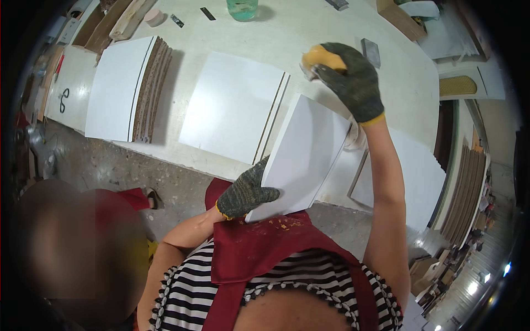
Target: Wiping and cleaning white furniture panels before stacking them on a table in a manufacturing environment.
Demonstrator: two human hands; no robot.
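My left hand point(247, 191), in a dark knitted work glove, grips the near left edge of a white board point(303, 157). The board stands tilted up from the table, its near corner close to my red apron point(265, 243). Raised above the table beyond the board, my gloved right hand point(356, 83) is closed round a yellow sponge point(324, 57). The sponge is apart from the board and looks wet or smeared on its left side. To the left, another white board point(232, 105) with a groove along its right edge lies flat on the table.
A stack of white boards point(118, 91) with brown edges sits on the table point(193, 30) at the left. More white boards point(406, 176) lie at the right. A greenish container point(242, 8) and a dark grey block point(370, 52) stand farther back. Another person point(77, 243) is at lower left.
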